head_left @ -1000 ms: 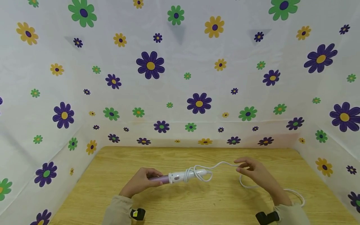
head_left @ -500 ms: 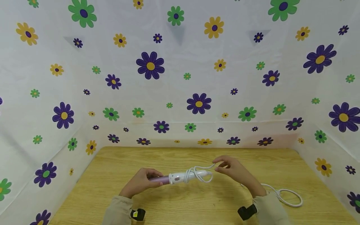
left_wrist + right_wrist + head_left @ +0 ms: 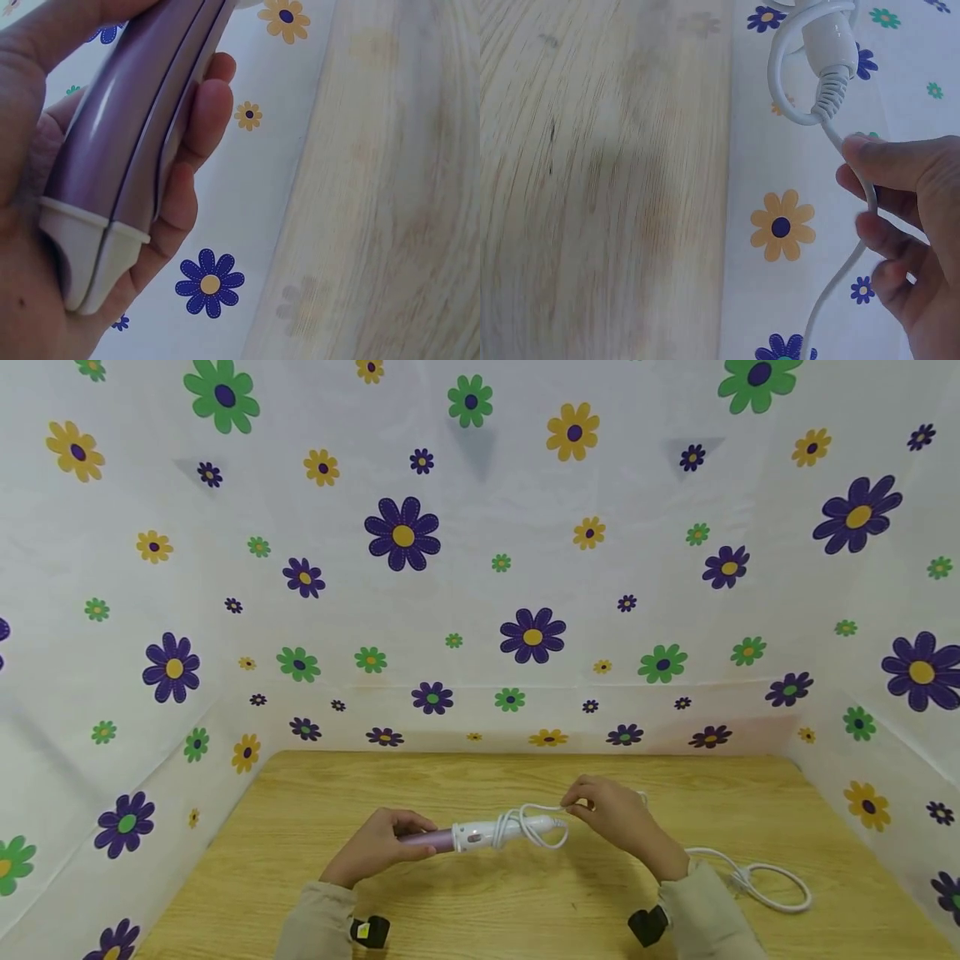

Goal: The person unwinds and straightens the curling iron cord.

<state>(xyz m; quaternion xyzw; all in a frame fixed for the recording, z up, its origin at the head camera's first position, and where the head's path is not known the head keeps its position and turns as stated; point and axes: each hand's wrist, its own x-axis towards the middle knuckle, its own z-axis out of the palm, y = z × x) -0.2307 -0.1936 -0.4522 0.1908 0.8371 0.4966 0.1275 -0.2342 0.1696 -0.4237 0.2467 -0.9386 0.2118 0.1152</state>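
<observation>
A hair straightener (image 3: pixel 472 837) with a purple clamp end and a white handle is held above the table. My left hand (image 3: pixel 382 847) grips it round the purple part; in the left wrist view the fingers curl behind the purple clamp (image 3: pixel 139 127), and its white tips lie against the palm. Several turns of white cord (image 3: pixel 517 820) wrap loosely round the handle. Just beyond the handle's end my right hand (image 3: pixel 615 814) pinches the cord. Close up in the right wrist view, thumb and fingers hold the cord (image 3: pixel 859 176) below its ribbed sleeve (image 3: pixel 831 91).
The rest of the cord (image 3: pixel 787 908) lies in a loop on the wooden table (image 3: pixel 450 914) to the right. A white sheet with printed flowers (image 3: pixel 480 593) stands round the table's back and sides. Each wrist wears a black camera mount (image 3: pixel 648 927).
My right hand has moved left along the cord to near the handle's end, and its fingers have closed on the cord. The left hand and the straightener have stayed almost still.
</observation>
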